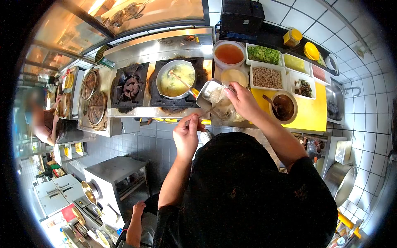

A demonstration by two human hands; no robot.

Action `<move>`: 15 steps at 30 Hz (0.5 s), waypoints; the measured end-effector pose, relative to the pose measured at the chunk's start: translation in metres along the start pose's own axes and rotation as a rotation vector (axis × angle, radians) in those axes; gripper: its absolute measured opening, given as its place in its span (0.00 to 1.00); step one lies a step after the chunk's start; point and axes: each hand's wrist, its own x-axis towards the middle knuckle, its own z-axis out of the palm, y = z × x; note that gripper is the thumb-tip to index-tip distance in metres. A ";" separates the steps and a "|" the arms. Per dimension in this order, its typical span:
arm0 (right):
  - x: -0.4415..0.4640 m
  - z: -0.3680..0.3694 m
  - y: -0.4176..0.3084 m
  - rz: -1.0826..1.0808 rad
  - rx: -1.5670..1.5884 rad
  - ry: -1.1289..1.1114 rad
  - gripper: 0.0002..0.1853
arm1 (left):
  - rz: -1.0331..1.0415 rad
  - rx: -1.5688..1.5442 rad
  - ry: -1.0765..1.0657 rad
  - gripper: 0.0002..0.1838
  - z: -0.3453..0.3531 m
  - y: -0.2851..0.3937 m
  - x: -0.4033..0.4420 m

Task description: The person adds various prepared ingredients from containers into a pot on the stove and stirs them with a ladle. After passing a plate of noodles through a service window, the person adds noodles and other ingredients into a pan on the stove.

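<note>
My left hand is closed around a thin brownish handle, which slants up toward a small metal container; the tool's far end is hidden. My right hand pinches a clear plastic bag at the container's right side. Something pale lies inside the container. Beside it on the stove is a pan of yellow, soupy food with green bits, and a long-handled utensil rests in it. A tub of pale liquid stands just behind the right hand.
White tubs hold chopped greens, minced meat and dark pieces. A bowl of dark sauce with a spoon sits on a yellow board. Left is an unlit burner. Another person's arm shows below; another person stands far left.
</note>
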 end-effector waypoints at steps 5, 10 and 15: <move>-0.004 -0.001 -0.006 -0.009 0.040 0.001 0.20 | -0.143 -0.191 0.033 0.15 -0.003 -0.005 0.001; -0.008 -0.001 -0.007 0.023 0.031 -0.003 0.20 | -0.228 -0.324 0.072 0.13 -0.005 -0.013 0.003; -0.011 0.000 -0.010 0.032 0.035 -0.003 0.20 | -0.273 -0.368 0.094 0.13 -0.005 -0.013 0.003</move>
